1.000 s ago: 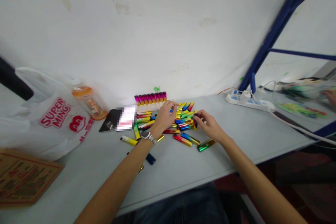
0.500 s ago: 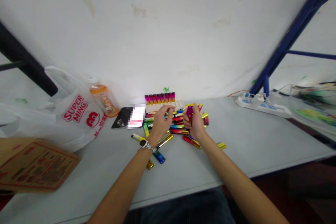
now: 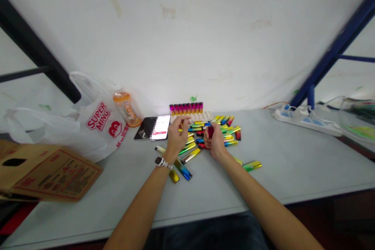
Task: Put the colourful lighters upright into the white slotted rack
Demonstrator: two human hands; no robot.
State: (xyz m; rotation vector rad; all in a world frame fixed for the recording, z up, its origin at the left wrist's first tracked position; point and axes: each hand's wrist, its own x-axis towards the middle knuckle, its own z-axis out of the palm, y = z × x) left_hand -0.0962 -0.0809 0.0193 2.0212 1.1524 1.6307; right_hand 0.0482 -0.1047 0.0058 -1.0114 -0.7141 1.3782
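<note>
At the far left, a carton (image 3: 58,177) of stiff brown cardboard is pierced by a dark oval slot; its contents are hidden. Behind it, a thin, crumpled white bag (image 3: 83,140) is printed in red, and just beside this a rounded orange bottle (image 3: 128,110) with a white cap is seen. A flat black slab (image 3: 144,129) is partly covered by a lit phone (image 3: 161,127). The left hand (image 3: 177,134), with a metal-banded watch (image 3: 163,162) worn at the wrist, is loosely curled; whether anything is gripped cannot be told. Behind it, eight glossy purple-and-gold lighters (image 3: 186,108) are stood upright in a row along the back of a pale, pitted tray (image 3: 206,116). Slim, shiny loose lighters (image 3: 190,156) are scattered between and around the hands. In the right hand (image 3: 216,140), a dark red lighter (image 3: 210,131) is gripped upright by closed fingers. Farther right, plugs are seated in a long white power strip (image 3: 307,120), and coloured pieces are held in a clear bag (image 3: 351,123).
</note>
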